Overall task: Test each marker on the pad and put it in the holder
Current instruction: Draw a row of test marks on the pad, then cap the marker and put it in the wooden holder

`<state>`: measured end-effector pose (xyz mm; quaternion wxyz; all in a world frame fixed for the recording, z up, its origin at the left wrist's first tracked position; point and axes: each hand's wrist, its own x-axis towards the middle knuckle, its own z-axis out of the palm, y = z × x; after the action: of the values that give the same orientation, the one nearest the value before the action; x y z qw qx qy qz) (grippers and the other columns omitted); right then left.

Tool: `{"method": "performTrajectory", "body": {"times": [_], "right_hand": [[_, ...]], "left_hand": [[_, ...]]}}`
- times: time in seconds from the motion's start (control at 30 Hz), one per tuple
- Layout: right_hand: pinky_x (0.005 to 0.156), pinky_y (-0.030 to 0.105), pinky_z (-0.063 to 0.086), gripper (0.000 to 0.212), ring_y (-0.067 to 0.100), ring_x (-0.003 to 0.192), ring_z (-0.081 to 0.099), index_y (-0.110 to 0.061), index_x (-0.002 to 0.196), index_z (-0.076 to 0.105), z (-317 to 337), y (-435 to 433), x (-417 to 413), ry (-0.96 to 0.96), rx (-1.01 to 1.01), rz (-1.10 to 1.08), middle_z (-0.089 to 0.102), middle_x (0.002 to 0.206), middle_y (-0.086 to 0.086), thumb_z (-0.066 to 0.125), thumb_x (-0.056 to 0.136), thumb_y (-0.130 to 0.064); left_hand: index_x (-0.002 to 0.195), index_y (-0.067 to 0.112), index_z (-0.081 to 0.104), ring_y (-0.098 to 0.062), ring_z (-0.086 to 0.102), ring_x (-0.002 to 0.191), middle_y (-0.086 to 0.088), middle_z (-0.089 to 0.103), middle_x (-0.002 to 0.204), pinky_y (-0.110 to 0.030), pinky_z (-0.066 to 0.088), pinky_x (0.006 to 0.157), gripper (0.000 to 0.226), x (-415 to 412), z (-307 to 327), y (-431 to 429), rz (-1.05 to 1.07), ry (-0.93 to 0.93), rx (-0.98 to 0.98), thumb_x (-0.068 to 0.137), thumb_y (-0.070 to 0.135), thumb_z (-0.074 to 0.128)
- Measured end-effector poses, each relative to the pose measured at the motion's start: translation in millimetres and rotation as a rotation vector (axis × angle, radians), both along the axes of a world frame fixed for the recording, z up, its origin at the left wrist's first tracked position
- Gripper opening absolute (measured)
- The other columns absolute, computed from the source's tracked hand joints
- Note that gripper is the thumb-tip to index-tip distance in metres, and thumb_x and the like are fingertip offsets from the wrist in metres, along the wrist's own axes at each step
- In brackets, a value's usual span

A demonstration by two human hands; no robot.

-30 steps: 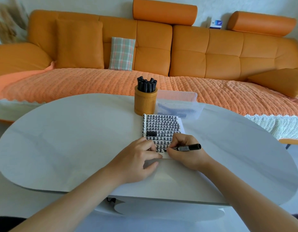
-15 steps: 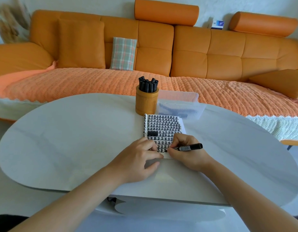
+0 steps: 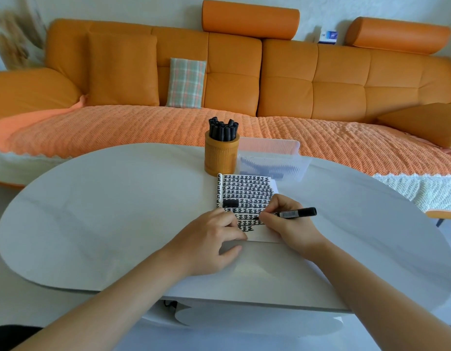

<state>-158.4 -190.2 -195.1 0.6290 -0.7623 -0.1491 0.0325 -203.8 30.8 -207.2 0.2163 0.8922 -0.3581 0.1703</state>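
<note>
Gripping a black marker [image 3: 290,213], the right hand [image 3: 286,219] sets its tip to the nearly filled pad [image 3: 247,196] — the left hand [image 3: 211,239] presses the pad's near corner with relaxed fingers. The holder [image 3: 221,155] looks almost full — a few markers seemingly wait in the clear bin [image 3: 272,160].

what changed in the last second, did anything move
The right hand, gripping the marker as before, slid a little up the pad, away from the person, with the tip still on the page. Nothing was picked up or let go. The left hand still presses the pad's near corner, and the holder and box stayed put.
</note>
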Motion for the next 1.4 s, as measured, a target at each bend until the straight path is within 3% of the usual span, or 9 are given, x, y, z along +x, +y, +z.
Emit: {"method": "performTrajectory", "body": {"times": [0.23,0.37,0.5,0.6,0.73,0.83,0.93,1.1,1.4], "right_hand": [[0.046,0.025,0.036,0.021,0.017,0.053,0.046,-0.011,0.095,0.071,19,-3,14,-0.076,0.034,-0.062,0.057,0.062,-0.006,0.057,0.094,0.005],[0.049,0.030,0.042,0.035,0.022,0.062,0.056,-0.016,0.117,0.065,31,-14,29,-0.159,-0.167,0.034,0.068,0.083,0.006,0.043,0.100,0.006],[0.053,0.033,0.054,0.046,0.025,0.064,0.060,-0.011,0.131,0.058,46,-13,39,0.063,-0.157,0.105,0.066,0.090,0.010,0.030,0.101,0.010],[0.065,0.041,0.059,0.047,0.033,0.068,0.065,-0.014,0.119,0.066,52,-12,41,0.136,-0.130,0.103,0.060,0.086,0.011,0.026,0.102,0.004],[0.059,0.043,0.059,0.040,0.036,0.059,0.063,-0.011,0.094,0.063,53,-10,41,0.110,-0.202,0.120,0.049,0.077,0.016,0.025,0.100,0.001],[0.058,0.050,0.060,0.023,0.042,0.057,0.065,-0.020,0.105,0.048,55,-9,42,0.009,-0.276,0.134,0.053,0.074,0.022,0.028,0.105,-0.009],[0.051,0.038,0.055,0.021,0.034,0.054,0.063,-0.026,0.120,0.039,57,-11,42,-0.001,-0.267,0.142,0.053,0.085,0.017,0.045,0.103,-0.014],[0.056,0.020,0.045,0.017,0.011,0.063,0.058,-0.031,0.113,0.063,50,-11,43,-0.183,-0.587,0.006,0.063,0.090,-0.007,0.055,0.099,-0.024],[0.070,0.022,0.043,0.020,0.002,0.075,0.055,-0.032,0.113,0.066,47,-9,41,-0.324,-0.697,-0.017,0.060,0.104,-0.012,0.053,0.099,-0.025]], "left_hand": [[0.103,0.023,0.072,-0.002,0.052,0.088,0.013,0.058,0.089,-0.026,0.048,0.072,0.020,21,19,3,0.092,0.035,-0.159,0.090,0.028,0.058],[0.098,0.020,0.073,-0.003,0.048,0.089,0.011,0.057,0.087,-0.026,0.047,0.076,0.013,45,29,2,0.234,-0.002,-0.165,0.089,0.020,0.064],[0.104,0.024,0.071,-0.008,0.044,0.102,0.011,0.052,0.095,-0.027,0.041,0.086,0.017,62,30,2,0.339,0.102,-0.086,0.091,0.030,0.063],[0.108,0.027,0.071,-0.007,0.040,0.103,0.011,0.050,0.096,-0.025,0.037,0.086,0.021,69,26,2,0.358,0.179,-0.002,0.090,0.035,0.063],[0.104,0.030,0.073,-0.007,0.040,0.100,0.011,0.050,0.094,-0.028,0.040,0.086,0.017,72,29,0,0.374,0.216,0.013,0.088,0.036,0.067],[0.104,0.027,0.071,-0.007,0.046,0.096,0.013,0.054,0.093,-0.026,0.041,0.080,0.015,72,36,-1,0.389,0.178,-0.061,0.090,0.031,0.066],[0.103,0.024,0.069,-0.005,0.054,0.087,0.016,0.057,0.090,-0.015,0.039,0.070,0.013,70,42,-1,0.389,0.173,-0.162,0.091,0.024,0.066],[0.101,0.022,0.070,-0.004,0.058,0.087,0.012,0.063,0.093,-0.012,0.040,0.071,0.013,67,44,0,0.360,0.167,-0.228,0.088,0.018,0.069],[0.098,0.025,0.069,-0.002,0.056,0.086,0.014,0.062,0.091,-0.008,0.037,0.068,0.011,63,46,-1,0.336,0.162,-0.223,0.089,0.019,0.067]]}}
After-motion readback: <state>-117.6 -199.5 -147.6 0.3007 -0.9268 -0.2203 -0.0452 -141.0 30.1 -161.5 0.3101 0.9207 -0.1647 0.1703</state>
